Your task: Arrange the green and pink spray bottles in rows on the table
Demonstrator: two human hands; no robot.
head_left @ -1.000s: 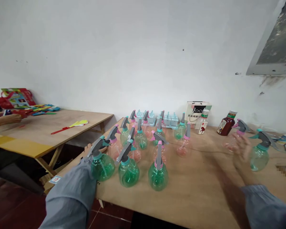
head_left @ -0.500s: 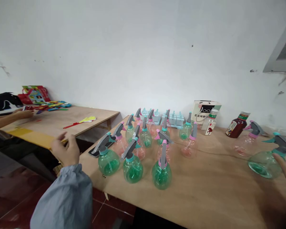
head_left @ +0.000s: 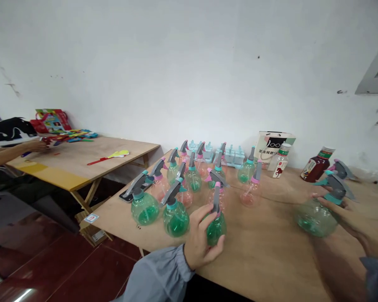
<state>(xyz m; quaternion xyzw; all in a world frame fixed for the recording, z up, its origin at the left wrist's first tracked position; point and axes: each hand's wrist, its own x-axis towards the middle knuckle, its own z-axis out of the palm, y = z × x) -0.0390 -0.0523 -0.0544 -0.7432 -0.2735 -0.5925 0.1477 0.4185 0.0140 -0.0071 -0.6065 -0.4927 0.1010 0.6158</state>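
My left hand (head_left: 203,237) curls around the near green spray bottle (head_left: 216,230) with a pink collar and grey trigger head, fingers behind it and thumb in front. The bottle stands at the table's front edge. On the right, my right hand (head_left: 343,216) grips another green spray bottle (head_left: 316,218) with a turquoise collar, just below its head. That bottle is slightly blurred and hides most of a pink spray bottle behind it. Left of my left hand stand two green spray bottles, one with a grey head and turquoise nozzle (head_left: 176,220).
Several pink and green spray bottles crowd the table's left half. Behind them are light-blue molds (head_left: 234,156), a paper bag (head_left: 271,147), a white bottle (head_left: 279,161) and a dark red bottle (head_left: 316,165). A co-worker's hand (head_left: 36,146) is over the left table (head_left: 138,150).
My left hand has moved right, from beside the table to the near green bottle, and closed around it. My right hand has carried its green spray bottle leftward.
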